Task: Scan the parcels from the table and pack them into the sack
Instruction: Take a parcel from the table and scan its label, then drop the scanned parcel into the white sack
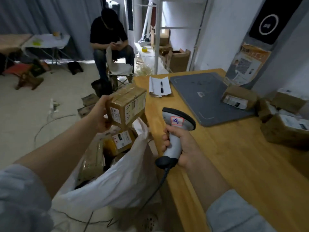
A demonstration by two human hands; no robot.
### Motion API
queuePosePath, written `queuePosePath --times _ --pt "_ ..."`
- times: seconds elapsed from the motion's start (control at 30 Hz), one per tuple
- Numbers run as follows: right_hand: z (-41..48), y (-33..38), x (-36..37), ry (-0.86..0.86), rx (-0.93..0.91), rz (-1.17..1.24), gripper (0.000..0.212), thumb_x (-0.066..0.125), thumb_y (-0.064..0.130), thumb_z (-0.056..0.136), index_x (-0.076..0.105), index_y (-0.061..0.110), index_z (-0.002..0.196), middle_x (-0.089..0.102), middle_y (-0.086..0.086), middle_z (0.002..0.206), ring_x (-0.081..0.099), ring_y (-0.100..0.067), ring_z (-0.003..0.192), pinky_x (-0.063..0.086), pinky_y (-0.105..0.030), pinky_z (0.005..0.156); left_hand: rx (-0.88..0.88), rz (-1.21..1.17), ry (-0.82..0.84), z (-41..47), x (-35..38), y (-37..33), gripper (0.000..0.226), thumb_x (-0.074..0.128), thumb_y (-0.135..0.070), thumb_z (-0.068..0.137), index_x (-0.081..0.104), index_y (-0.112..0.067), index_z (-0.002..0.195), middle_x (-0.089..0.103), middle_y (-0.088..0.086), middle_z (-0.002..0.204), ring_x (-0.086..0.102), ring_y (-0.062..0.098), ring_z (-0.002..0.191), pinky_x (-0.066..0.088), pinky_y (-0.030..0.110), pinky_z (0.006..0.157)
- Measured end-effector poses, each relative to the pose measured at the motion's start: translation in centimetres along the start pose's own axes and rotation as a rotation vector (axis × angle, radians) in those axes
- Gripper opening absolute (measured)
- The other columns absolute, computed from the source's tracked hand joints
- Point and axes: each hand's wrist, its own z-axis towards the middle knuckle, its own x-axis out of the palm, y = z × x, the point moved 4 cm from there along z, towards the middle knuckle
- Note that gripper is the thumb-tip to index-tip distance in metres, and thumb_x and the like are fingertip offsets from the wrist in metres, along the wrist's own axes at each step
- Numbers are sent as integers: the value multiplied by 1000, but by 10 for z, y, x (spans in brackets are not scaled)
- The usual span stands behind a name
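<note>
Left hand (100,113) grasps taped parcel (126,107) by one end, frame centre, above open sack (117,178). Right hand (179,148) clenched round scanner (175,131). Risk: one-end hold slips, parcel drops outside sack; label possibly unscanned, view unclear.

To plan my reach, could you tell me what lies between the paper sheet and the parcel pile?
The head view shows a grey mat there, with one parcel on its right edge.
</note>
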Motion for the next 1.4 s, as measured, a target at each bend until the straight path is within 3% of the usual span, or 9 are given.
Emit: queuePosePath --times 0.17,0.3,0.43,0.57,0.77,0.97,1.17,1.27,1.4 --pt "18 -23 20 1 58 -64 18 61 15 89 54 9 74 53 -4 55 45 -11 35 42 -19 39 6 128 -105 -6 -52 21 34 58 -41 90 59 -9 103 60 8 81 60 19 71 50 30 65" --pt "22 -29 19 -40 82 -74 20 62 15 88 55 8 71 52 -4 54 45 -11 35 42 -19 38 45 279 -168 4 -60 41 23 62 -19 90 56 -2 106 55 7 64 56 8 48 47 21 42" --pt "18 -22 5 -78 74 -25 19 60 14 90 54 8 72 51 -4 55 44 -11 35 42 -18 38 -16 338 -152 17 -51 54 12 69 -8 84 58 -13 86 59 5 84 57 13 74 52 28 59" --pt "10 -6 -24 -122 35 52 12 60 14 90 54 9 81 52 -4 56 45 -11 35 43 -20 39 70 581 -236 34 -19 47 23 69 -26 85 62 -10 99 64 13 104 62 30 96 54 44 87" --pt "-19 36 -82 -182 -89 220 18 59 17 92 53 8 78 51 -2 55 45 -10 34 43 -19 37 303 818 -111 31 110 35 36 62 -33 85 63 -10 113 64 6 110 60 29 105 46 44 98" --pt "-42 100 -156 -320 -264 344 16 65 14 83 52 8 75 52 -2 58 46 -8 36 44 -19 40 414 879 186 30 267 48 58 68 -29 86 49 -15 138 55 10 131 55 29 115 46 43 100" --pt "-30 171 -217 -485 -390 389 15 60 10 89 54 7 76 52 -3 61 46 -9 36 44 -19 40 550 1140 406 76 414 45 57 64 -28 91 43 -11 141 52 9 135 55 30 115 46 41 94" --pt "-4 206 -239 -527 -406 418 15 59 10 90 54 7 77 52 -3 56 45 -9 35 43 -18 39 660 1292 432 113 477 38 34 59 -25 92 51 -16 124 55 12 115 56 30 100 46 38 81" --pt "38 243 -267 -536 -397 457 18 59 10 90 51 8 74 50 -3 53 44 -9 33 42 -17 39 734 1386 417 167 550 27 34 59 -21 89 56 -5 118 61 22 114 55 40 108 47 50 94"
